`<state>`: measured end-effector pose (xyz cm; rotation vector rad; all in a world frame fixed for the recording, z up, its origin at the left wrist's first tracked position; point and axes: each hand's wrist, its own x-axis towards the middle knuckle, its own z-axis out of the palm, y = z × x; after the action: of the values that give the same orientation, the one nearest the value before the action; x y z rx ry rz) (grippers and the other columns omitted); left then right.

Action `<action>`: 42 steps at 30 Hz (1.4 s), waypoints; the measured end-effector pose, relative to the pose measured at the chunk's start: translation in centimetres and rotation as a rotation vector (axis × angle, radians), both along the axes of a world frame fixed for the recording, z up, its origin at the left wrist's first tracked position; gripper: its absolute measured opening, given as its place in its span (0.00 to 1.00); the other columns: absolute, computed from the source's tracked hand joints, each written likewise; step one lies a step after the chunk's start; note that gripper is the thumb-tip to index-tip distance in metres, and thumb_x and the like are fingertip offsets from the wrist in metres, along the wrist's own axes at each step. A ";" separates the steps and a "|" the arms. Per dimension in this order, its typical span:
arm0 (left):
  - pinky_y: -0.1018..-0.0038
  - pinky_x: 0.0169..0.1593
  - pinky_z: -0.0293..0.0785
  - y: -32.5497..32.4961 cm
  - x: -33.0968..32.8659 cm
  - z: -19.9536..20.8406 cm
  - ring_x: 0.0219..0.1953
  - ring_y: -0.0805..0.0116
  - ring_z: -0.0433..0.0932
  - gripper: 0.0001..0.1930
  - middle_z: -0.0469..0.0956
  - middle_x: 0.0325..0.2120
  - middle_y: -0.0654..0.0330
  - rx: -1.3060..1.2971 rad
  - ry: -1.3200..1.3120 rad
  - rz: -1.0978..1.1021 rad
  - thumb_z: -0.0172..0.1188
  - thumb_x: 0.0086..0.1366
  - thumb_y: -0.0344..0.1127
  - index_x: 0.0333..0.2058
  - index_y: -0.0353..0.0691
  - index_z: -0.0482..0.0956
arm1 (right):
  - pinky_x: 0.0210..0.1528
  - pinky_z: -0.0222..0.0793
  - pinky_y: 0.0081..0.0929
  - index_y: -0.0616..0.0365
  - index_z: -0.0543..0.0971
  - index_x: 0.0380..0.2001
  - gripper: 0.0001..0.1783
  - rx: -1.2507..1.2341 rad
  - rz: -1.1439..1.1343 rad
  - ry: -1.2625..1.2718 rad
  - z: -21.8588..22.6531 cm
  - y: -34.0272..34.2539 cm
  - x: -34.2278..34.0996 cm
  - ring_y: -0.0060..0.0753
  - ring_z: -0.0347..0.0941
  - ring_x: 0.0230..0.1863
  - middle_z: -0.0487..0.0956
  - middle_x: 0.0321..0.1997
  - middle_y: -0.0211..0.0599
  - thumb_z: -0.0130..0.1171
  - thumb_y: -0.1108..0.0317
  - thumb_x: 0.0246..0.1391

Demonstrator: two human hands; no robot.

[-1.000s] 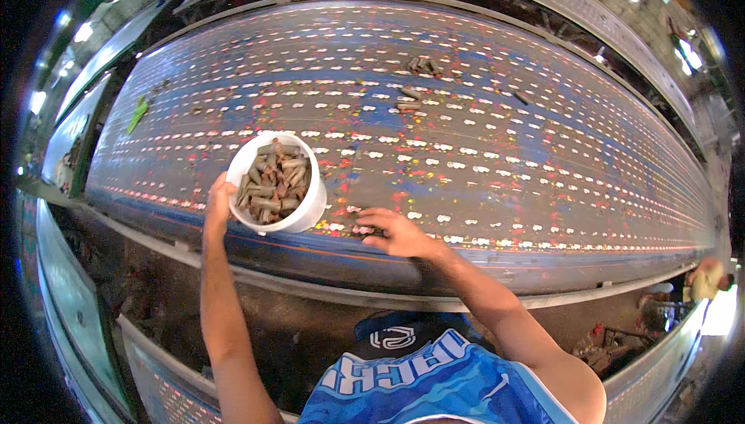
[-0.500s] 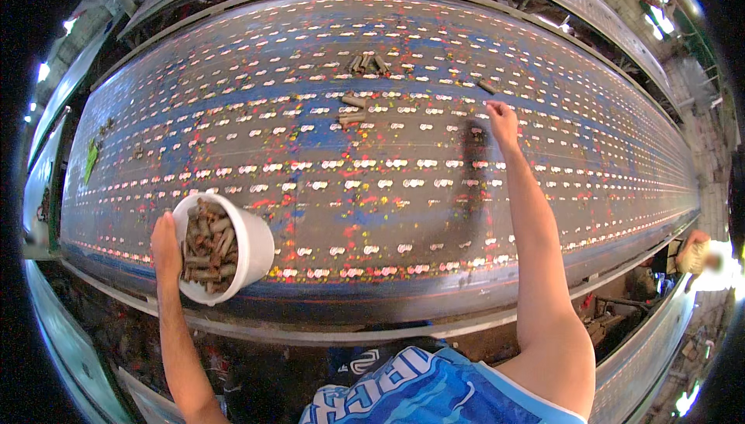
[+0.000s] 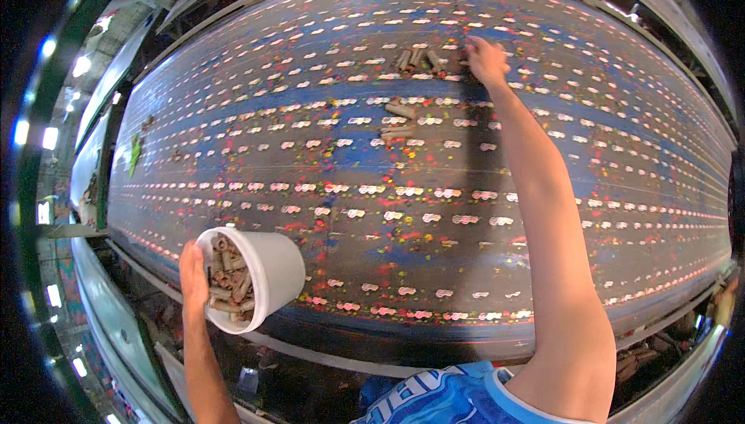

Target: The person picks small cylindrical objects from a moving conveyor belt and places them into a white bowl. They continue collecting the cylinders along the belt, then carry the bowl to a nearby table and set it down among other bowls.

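My left hand [image 3: 194,275] grips the rim of a white plastic bucket [image 3: 281,272] at the near left. The bucket is tipped toward that hand and holds many short, worn brown cylinders [image 3: 233,280]. My right hand [image 3: 487,60] is stretched far forward over the long table, its fingers curled; what they hold, if anything, is hidden. Just left of it lies a cluster of similar grey-brown cylinders [image 3: 419,60]. Nearer to me lie a few more cylinders [image 3: 400,109]. Beneath them spreads a dark sheet [image 3: 357,249] printed with rows of small white motifs and coloured specks.
A metal rail [image 3: 326,360] runs along the table's near edge. Bright green scrap [image 3: 135,155] lies at the far left of the sheet. Other long tables [image 3: 116,307] stand alongside, and a person [image 3: 725,300] is partly visible at the right rim.
My right hand has moved farther forward and left, toward the cylinder cluster. The lone cylinder near it before no longer shows. The view has shifted; my left hand still holds the bucket.
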<state>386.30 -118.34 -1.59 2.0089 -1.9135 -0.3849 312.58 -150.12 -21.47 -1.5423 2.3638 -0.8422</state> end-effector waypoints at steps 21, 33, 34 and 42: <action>0.54 0.51 0.71 -0.4 -1.0 0.0 0.44 0.40 0.75 0.24 0.76 0.38 0.43 -0.142 -0.075 -0.049 0.44 0.83 0.48 0.42 0.30 0.79 | 0.66 0.58 0.82 0.28 0.72 0.67 0.31 0.184 0.151 0.153 4.3 3.0 19.9 0.62 0.66 0.74 0.66 0.75 0.48 0.63 0.43 0.62; 0.47 0.59 0.71 0.4 -1.3 0.1 0.53 0.35 0.76 0.32 0.79 0.46 0.39 -0.093 0.063 0.071 0.37 0.84 0.54 0.47 0.31 0.82 | 0.65 0.59 0.79 0.31 0.73 0.66 0.38 0.201 0.219 0.150 6.4 24.7 27.7 0.64 0.68 0.70 0.70 0.69 0.49 0.65 0.31 0.56; 0.47 0.59 0.71 -0.1 -1.0 -0.3 0.53 0.35 0.76 0.32 0.79 0.46 0.39 -0.121 0.066 0.013 0.37 0.84 0.54 0.46 0.30 0.83 | 0.64 0.60 0.78 0.31 0.73 0.66 0.37 0.178 0.230 0.209 6.5 27.1 29.1 0.63 0.68 0.69 0.71 0.68 0.48 0.67 0.33 0.56; 0.47 0.61 0.70 -0.4 0.2 -2.3 0.55 0.38 0.75 0.34 0.83 0.43 0.38 -0.234 0.091 -0.116 0.37 0.84 0.54 0.42 0.28 0.84 | 0.52 0.73 0.56 0.37 0.80 0.57 0.19 -0.105 0.474 0.335 6.1 41.3 42.0 0.51 0.79 0.51 0.78 0.51 0.39 0.65 0.61 0.62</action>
<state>386.46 -118.74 -3.91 1.7090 -1.9263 -0.2623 354.63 -108.83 -15.40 -2.3142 2.0213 -0.6430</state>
